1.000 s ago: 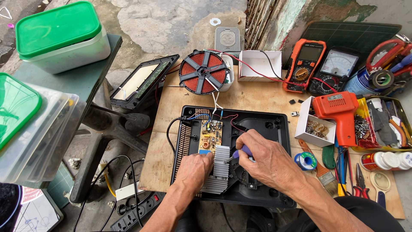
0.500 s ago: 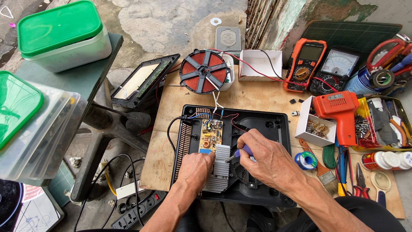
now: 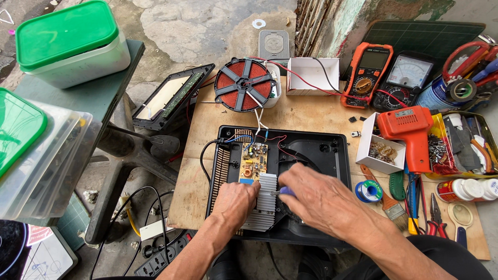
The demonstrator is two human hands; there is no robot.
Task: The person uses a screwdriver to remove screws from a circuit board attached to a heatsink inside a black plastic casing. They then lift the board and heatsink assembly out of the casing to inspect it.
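Heatsink [image 3: 266,207] sits on the circuit board [image 3: 252,162] inside the open black casing [image 3: 321,155], left hand [image 3: 234,202] pressing it flat-fingered, right hand [image 3: 316,199] closed around a purple-handled screwdriver [image 3: 282,192] that may slip onto nearby components

Casing: we found the open casing [image 3: 332,150] at the middle of the wooden board [image 3: 311,116].
Circuit board: it sat in the casing's left half, the heat sink [image 3: 265,199] just before it.
Coil: the coil [image 3: 244,84] lay behind the casing.
Meters: two meters [image 3: 394,75] lay behind and right.
Solder gun: the solder gun [image 3: 410,132] lay right of the casing, beside a small box [image 3: 381,150].
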